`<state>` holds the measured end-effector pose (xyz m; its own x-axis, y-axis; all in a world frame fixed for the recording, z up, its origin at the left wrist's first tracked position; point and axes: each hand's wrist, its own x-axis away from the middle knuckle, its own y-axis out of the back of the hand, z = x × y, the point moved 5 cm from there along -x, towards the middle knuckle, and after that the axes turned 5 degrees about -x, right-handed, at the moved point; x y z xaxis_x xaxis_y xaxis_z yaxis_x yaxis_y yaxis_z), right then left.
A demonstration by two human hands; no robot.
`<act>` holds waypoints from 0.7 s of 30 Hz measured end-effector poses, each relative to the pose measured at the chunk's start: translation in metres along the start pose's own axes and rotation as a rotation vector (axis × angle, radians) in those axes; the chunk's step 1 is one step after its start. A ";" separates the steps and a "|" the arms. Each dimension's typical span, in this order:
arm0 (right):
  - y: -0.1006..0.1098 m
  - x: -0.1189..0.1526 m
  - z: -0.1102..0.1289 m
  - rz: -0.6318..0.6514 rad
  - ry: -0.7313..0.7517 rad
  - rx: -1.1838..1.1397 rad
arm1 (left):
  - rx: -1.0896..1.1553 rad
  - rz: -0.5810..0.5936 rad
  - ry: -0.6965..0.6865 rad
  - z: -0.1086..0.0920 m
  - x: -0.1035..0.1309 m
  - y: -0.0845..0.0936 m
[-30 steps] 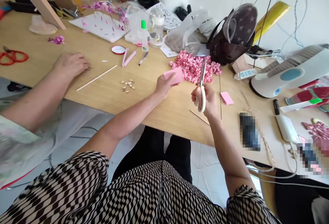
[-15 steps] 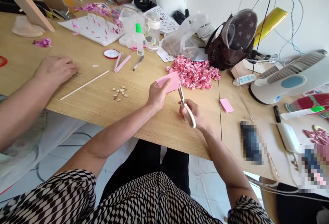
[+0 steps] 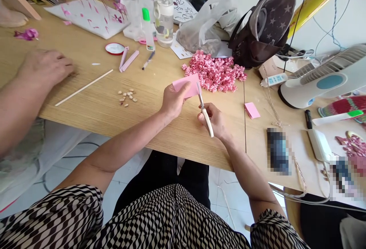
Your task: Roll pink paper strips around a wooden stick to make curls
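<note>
My left hand (image 3: 172, 102) pinches a piece of pink paper (image 3: 187, 84) between thumb and fingers, above the table's front part. In my right hand (image 3: 214, 119) is a pair of scissors (image 3: 206, 120) with pale handles. The metal blades point up and away from me and meet the paper's right edge; whether they are cutting into it is too small to tell. Just beyond the paper lies a heap of curled pink pieces (image 3: 213, 72). A second, folded pink paper (image 3: 252, 110) rests on the table to the right of my right hand.
Another person's hand (image 3: 47, 66) lies on the table at left, near a thin white stick (image 3: 84, 88). Several small shells or seeds (image 3: 127, 96) are scattered between us. A water bottle (image 3: 165, 20), plastic bag (image 3: 200, 32) and white fan (image 3: 320, 79) stand farther back.
The camera view has shifted slightly, so table things sit higher in the picture. The scissors have turned a little and their handles look closer together. Both hands keep hold of the paper and scissors.
</note>
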<state>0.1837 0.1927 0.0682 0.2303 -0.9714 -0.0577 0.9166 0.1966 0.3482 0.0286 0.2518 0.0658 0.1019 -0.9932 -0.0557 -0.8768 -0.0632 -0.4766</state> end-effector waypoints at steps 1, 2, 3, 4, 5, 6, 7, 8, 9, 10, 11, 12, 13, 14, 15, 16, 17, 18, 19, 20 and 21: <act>0.000 0.000 0.000 -0.007 0.003 0.017 | -0.004 0.000 0.002 0.000 0.000 0.000; 0.000 0.000 -0.001 -0.011 0.004 0.027 | -0.008 0.002 0.004 0.000 0.000 0.000; 0.000 0.000 -0.001 -0.010 0.003 0.030 | -0.010 0.004 0.006 0.001 0.000 0.000; 0.000 0.000 -0.001 -0.008 -0.001 0.032 | -0.010 0.004 0.007 0.001 0.000 0.000; 0.000 0.000 -0.001 -0.010 -0.003 0.034 | -0.010 0.004 0.007 0.001 0.000 0.000; 0.000 0.000 -0.001 -0.014 -0.006 0.037 | -0.010 0.003 0.007 0.001 -0.001 0.000; 0.000 0.000 -0.001 -0.018 -0.009 0.039 | -0.009 0.003 0.006 0.001 -0.001 0.000; 0.000 0.000 -0.001 -0.022 -0.012 0.040 | -0.007 0.004 0.005 0.002 -0.001 0.000; 0.000 0.001 -0.001 -0.027 -0.014 0.040 | -0.005 0.006 0.003 0.002 -0.001 0.000; 0.000 0.001 -0.001 -0.029 -0.016 0.038 | -0.003 0.007 0.002 0.002 -0.001 0.000; 0.000 0.001 -0.001 -0.031 -0.018 0.035 | -0.001 0.009 0.000 0.002 -0.001 0.000; 0.000 0.001 -0.002 -0.032 -0.020 0.031 | -0.001 0.010 -0.001 0.002 0.000 0.000; -0.001 0.001 -0.002 -0.033 -0.021 0.028 | -0.001 0.011 -0.001 0.003 0.000 -0.001; -0.001 0.001 -0.002 -0.035 -0.023 0.025 | -0.002 0.011 0.001 0.003 0.000 -0.001; -0.001 0.001 -0.002 -0.037 -0.026 0.023 | -0.003 0.013 0.004 0.003 0.000 -0.001; -0.001 0.001 -0.002 -0.039 -0.029 0.022 | -0.002 0.014 0.007 0.003 0.000 -0.001; -0.001 0.001 -0.001 -0.042 -0.029 0.022 | -0.001 0.014 0.009 0.003 0.000 -0.001; -0.001 0.001 -0.001 -0.045 -0.029 0.024 | 0.001 0.015 0.011 0.003 0.000 -0.001; -0.002 0.001 -0.001 -0.047 -0.027 0.028 | 0.003 0.017 0.011 0.002 0.000 -0.001; -0.002 0.001 0.000 -0.049 -0.025 0.031 | 0.007 0.020 0.011 0.002 0.000 -0.001; -0.002 0.001 0.000 -0.051 -0.024 0.035 | 0.011 0.023 0.011 0.001 0.000 -0.001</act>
<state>0.1822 0.1909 0.0674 0.1753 -0.9830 -0.0540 0.9149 0.1424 0.3778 0.0302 0.2516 0.0650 0.0767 -0.9954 -0.0569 -0.8738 -0.0396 -0.4847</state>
